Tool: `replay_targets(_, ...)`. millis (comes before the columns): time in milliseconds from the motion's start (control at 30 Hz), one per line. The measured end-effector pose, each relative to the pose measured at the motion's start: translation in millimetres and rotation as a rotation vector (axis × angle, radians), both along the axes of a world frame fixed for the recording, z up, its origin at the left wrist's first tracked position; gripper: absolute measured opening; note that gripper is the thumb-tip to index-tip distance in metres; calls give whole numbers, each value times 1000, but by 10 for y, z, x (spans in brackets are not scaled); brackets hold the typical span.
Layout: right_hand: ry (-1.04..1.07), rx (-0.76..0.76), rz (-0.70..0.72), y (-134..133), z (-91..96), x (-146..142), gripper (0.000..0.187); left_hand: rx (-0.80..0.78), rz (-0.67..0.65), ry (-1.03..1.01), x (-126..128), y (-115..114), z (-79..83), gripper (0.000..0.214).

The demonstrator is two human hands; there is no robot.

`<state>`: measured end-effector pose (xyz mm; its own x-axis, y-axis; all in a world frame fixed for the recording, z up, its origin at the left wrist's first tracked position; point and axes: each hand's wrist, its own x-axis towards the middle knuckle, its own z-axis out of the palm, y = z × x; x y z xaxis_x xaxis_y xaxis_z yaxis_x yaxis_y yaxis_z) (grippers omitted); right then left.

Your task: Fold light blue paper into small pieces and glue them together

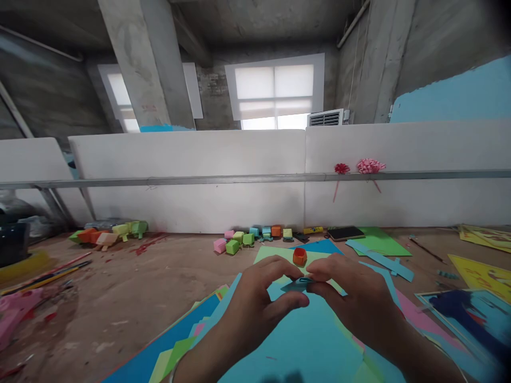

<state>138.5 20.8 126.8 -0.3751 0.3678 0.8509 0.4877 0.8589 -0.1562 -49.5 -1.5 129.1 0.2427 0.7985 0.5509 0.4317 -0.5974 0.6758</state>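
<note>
Pinching one end of a small folded blue paper (296,285) just below the frame's centre, the right hand (355,287) holds narrow; the left hand (259,291) curls around it, grip unclear. Probably light, easily crushed; fingertips suit its folded edges.

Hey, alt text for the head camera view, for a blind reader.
A right hand pinches small folded blue paper, the left hand curled beside it, above layered coloured sheets. Beyond are an orange paper piece and small coloured blocks.
</note>
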Motion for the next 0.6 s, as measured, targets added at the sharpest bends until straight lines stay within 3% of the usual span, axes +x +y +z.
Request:
replay_targets(67,-27,-25,22,-9,-6,-13,11,13,-12,-15,8,-7,-3,4)
replay_targets(167,-61,-131,46,-45,6,-30,11,-6,-18,-99,19,27,-33,12)
replay_targets(333,5,-324,123,-26,44,-16,16,-165,-31,-236,30,150,-93,17)
replay_targets(467,177,-370,32,75,10,18,13,-359,-107,-295,12,233,-125,21)
replay_targets(600,325,-417,-8,168,-50,45,8,-376,-23,-261,-14,264,-133,18)
